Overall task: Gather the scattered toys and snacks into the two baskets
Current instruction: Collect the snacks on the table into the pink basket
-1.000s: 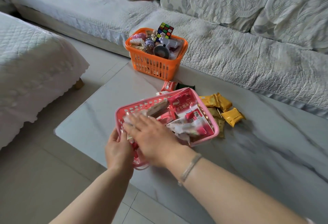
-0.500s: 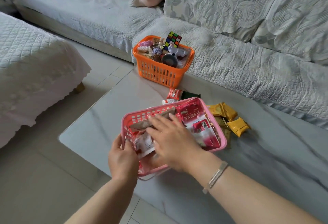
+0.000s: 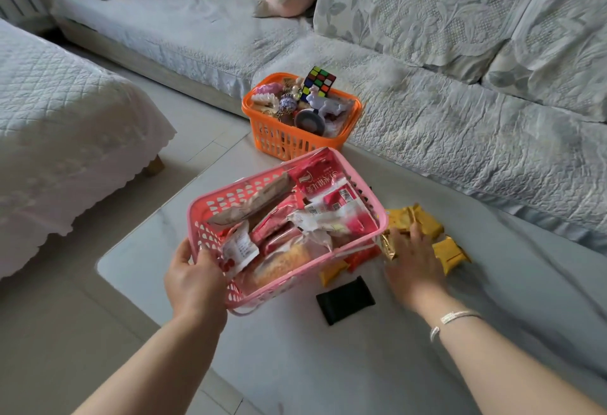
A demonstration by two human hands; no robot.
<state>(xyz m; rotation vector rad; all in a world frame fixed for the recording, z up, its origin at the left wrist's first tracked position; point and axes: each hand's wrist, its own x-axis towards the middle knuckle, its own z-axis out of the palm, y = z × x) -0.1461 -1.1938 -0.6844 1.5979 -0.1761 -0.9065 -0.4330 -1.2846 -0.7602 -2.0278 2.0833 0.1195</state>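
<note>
Pink basket (image 3: 377, 217): heaped with snack packets, tilted, lifted off the worktop (image 3: 492, 332) at its near corner.
Loose snacks: yellow packets (image 3: 451, 252) lie just beside the basket; a red packet (image 3: 363, 255) and a black packet (image 3: 345, 299) lie partly under it.
Orange basket (image 3: 295, 145): filled with toys, set at the worktop's far edge.
Risk: packets could be spilled if the tilt is increased.
Left hand (image 3: 193, 283): fingers curled round the rim, gripping it.
Right hand (image 3: 414, 260): fingers spread, laid on a gold packet (image 3: 387, 245), not closed.
</note>
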